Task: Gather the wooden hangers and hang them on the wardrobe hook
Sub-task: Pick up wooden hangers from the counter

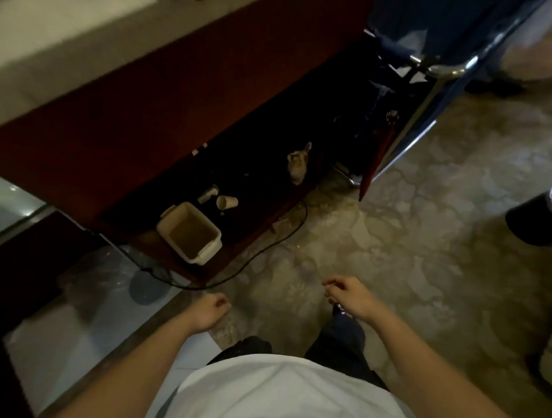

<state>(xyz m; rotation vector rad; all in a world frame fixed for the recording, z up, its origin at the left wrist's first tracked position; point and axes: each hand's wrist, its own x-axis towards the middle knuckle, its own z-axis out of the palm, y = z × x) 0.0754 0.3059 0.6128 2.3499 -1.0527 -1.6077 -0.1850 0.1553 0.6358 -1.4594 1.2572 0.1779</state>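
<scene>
No wooden hanger and no wardrobe hook show in the head view. My left hand (210,309) hangs low over the floor with its fingers loosely curled and nothing in it. My right hand (348,292) is out in front at the same height, fingers loosely curled, holding nothing that I can make out. Both forearms reach forward from my white shirt. The frame is blurred.
A dark red-brown desk (152,106) runs along the left, with a beige bin (188,233), paper cups (227,202) and a black cable (266,250) underneath. A blue cart with chrome bars (448,69) stands at the top right. A black waste bin (543,216) sits at the right edge.
</scene>
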